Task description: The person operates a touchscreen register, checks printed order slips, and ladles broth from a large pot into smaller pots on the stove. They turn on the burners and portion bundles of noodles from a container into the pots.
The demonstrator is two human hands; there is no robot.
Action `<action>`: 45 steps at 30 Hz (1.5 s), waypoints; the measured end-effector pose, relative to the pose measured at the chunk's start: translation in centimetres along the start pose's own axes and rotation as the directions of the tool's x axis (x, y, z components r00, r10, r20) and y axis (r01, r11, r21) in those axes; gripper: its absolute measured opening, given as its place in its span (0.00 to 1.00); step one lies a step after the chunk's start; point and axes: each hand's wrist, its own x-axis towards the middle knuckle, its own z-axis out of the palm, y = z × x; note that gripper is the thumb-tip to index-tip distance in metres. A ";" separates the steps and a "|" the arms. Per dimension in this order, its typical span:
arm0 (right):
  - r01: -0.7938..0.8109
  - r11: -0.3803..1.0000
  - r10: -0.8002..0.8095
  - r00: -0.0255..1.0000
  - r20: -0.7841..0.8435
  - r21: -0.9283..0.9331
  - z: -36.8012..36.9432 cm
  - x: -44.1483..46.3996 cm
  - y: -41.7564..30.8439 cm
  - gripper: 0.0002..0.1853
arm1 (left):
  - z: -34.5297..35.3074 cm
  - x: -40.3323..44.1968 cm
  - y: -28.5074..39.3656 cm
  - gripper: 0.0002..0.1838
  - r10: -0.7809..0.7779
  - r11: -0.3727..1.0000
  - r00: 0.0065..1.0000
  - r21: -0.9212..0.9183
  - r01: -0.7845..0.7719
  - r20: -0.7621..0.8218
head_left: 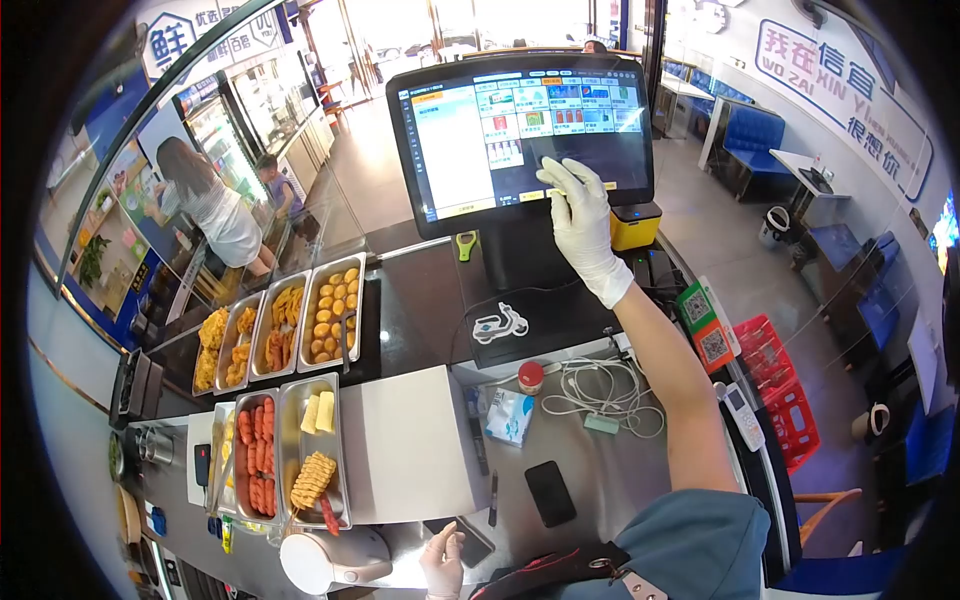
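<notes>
Gloved in white, my right hand (582, 220) is raised in front of the lower part of a touchscreen (530, 140), its fingers bent and bunched near the bottom row of buttons. Whether a fingertip touches the glass cannot be made out. My left hand (442, 562), also in a white glove, is low at the counter's near edge with its fingers curled together, beside a dark flat device (468, 540) and a white round-lidded appliance (335, 560). What it holds, if anything, is hidden.
Metal trays of food, including eggs (335, 310) and sausages (257, 455), stand at left. A white board (405, 445), phone (550, 493), coiled cables (605, 390) and red-lidded jar (530, 377) lie nearer. Two people (205, 200) are beyond the glass.
</notes>
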 end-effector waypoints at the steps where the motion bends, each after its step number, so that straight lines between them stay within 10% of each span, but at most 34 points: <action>1: -0.063 0.996 0.064 0.998 -0.014 0.062 -0.2 -0.2 0.0 0.22 | 0.1 0.0 0.0 0.11 0.000 1.000 1.000 -0.002 0.000 0.000; 45: 0.196 0.961 -0.189 0.980 0.057 -0.194 6.3 8.8 -1.6 0.23 | 0.0 1.1 -0.3 0.11 0.004 1.000 1.000 0.001 -0.004 -0.027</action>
